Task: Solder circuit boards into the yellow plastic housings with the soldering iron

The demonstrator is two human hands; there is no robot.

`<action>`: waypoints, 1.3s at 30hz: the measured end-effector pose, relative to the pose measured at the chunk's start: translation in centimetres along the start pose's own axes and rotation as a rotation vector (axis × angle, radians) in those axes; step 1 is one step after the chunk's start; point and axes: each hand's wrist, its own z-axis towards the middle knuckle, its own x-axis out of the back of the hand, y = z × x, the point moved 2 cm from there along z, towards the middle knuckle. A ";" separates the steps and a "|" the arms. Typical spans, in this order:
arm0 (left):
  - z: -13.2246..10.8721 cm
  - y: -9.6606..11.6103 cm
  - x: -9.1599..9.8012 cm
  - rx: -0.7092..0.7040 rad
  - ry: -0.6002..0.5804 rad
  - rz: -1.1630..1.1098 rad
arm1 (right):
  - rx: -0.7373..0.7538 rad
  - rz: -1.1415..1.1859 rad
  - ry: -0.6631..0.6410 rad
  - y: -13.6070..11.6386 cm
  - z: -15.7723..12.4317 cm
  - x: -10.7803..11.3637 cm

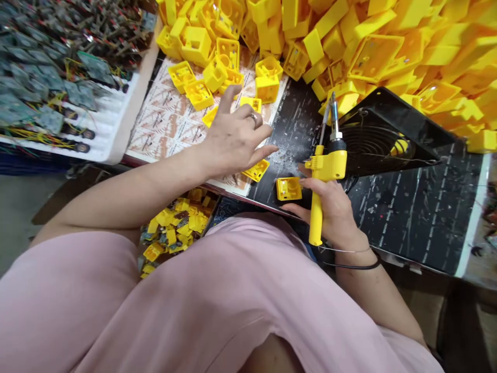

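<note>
My right hand [336, 210] is wrapped round the handle of a yellow soldering gun [328, 165], its metal tip pointing away from me. Just left of that hand, near the table's front edge, lies a small yellow plastic housing [289, 188], open side up. My left hand [236, 135] hovers with fingers spread over the printed sheet, and nothing shows in its grasp. Under its thumb side sits another yellow housing [258, 170], partly hidden. Beyond the fingers are several more housings [199, 94], some covered by the hand.
A big heap of yellow housings [376, 57] fills the back. Right of the soldering gun stands a black fan [388, 137]. A white foam tray [116, 132] at left bears circuit boards with wires [50, 119]. Below the table edge is a container of yellow pieces [176, 223].
</note>
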 end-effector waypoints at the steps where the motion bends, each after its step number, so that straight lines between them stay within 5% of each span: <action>1: -0.6 0.0 0.2 -0.019 0.008 0.018 | 0.017 0.005 -0.014 0.0 0.0 -0.1; 8: -4.0 0.8 0.8 -0.188 -0.212 0.214 | 0.019 -0.011 0.035 0.5 -0.1 -1.4; 14: -3.6 1.4 0.0 -0.474 -0.275 0.017 | 0.029 -0.004 -0.039 1.2 0.5 -1.3; 17: -4.2 -0.4 0.5 -0.342 -0.179 0.060 | 0.050 -0.015 -0.039 1.2 0.8 -1.1; 22: -5.9 -3.9 1.1 -0.093 -0.201 0.110 | 0.105 -0.079 -0.079 0.8 2.4 -1.8; 26: -6.7 -3.8 0.2 -0.251 -0.134 -0.016 | 0.187 0.019 -0.157 0.2 3.6 -3.5; 31: -7.5 -2.2 -0.9 -0.501 -0.079 -0.314 | 0.137 -0.069 -0.031 0.4 3.0 -3.5; 39: -7.3 -1.6 -2.0 -0.277 -0.027 -0.263 | 0.218 -0.078 0.019 1.0 2.6 -2.9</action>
